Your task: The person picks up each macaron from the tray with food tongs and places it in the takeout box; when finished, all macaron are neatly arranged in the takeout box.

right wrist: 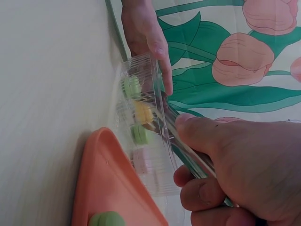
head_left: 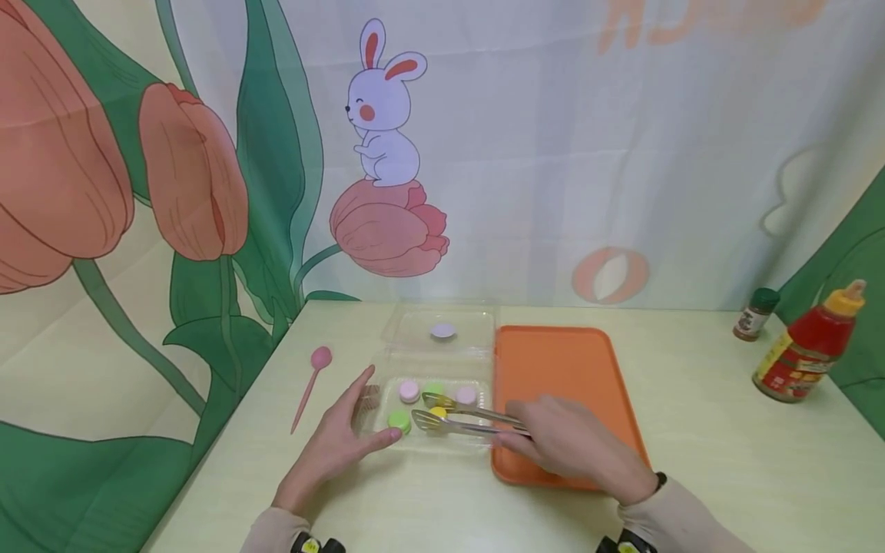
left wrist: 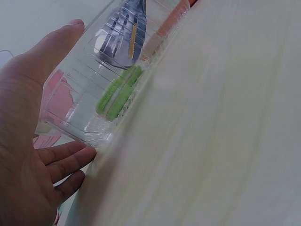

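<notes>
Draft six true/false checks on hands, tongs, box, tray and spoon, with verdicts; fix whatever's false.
1. The right hand holds the tongs. True.
2. The clear box lies to the right of the orange tray. False: it lies to the tray's left.
3. A green macaron sits on the orange tray. True.
4. The lid covers the clear box. False: it is folded back, open.
5. The left hand is at the clear box's left end. True.
6. The pink spoon is in the left hand. False: it lies on the table.
</notes>
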### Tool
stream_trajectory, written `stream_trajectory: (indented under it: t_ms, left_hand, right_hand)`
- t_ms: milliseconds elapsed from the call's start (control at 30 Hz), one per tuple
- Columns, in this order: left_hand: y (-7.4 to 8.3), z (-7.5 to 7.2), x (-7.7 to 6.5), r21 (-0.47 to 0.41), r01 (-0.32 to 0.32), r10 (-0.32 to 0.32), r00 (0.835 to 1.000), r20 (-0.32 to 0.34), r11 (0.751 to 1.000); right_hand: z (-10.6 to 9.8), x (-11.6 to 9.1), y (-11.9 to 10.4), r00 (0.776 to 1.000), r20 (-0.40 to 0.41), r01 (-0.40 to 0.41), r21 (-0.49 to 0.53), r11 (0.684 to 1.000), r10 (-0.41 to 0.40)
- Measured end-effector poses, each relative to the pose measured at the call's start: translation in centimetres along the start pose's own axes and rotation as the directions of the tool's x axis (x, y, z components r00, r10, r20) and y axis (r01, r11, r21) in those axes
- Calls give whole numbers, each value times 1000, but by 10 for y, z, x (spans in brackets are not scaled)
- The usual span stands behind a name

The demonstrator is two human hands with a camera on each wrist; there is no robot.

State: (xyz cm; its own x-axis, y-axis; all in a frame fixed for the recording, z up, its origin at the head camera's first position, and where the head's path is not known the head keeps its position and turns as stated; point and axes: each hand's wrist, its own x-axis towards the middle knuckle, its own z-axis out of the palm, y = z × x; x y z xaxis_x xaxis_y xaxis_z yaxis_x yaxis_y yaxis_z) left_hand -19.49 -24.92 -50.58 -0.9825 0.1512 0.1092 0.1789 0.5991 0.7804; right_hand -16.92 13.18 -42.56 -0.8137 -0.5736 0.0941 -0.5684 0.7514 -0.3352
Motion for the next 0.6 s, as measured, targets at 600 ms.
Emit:
stream_trajectory:
  t_ms: [600]
  left_hand:
    - [-1,-1,-1,0,-12,12,1000,1,1000]
  right_hand:
    - [0,16,-9,998,64,7,29,1000,-9]
